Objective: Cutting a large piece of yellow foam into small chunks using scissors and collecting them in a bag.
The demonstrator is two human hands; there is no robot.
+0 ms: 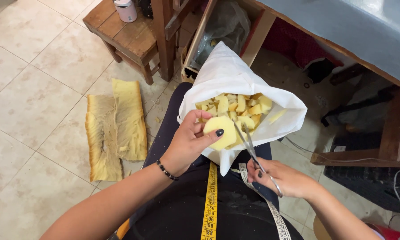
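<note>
Overhead, beige tiled floor (35,89), left fingers (199,129) gripping foam piece (222,133), right fingers (260,171) gripping scissors (253,153).

The person's bare left forearm reached up from the lower left, its wrist ringed by a dark beaded bracelet, and the left hand (189,142) was raised with the palm turned inward, fingers curled and the thumb with its dark-painted nail pressed forward in a pinching grip. The right forearm came in from the lower right, lower and nearer the body. The right hand (284,180) was closed, its fingers folded around what it gripped, knuckles turned upward.
</note>
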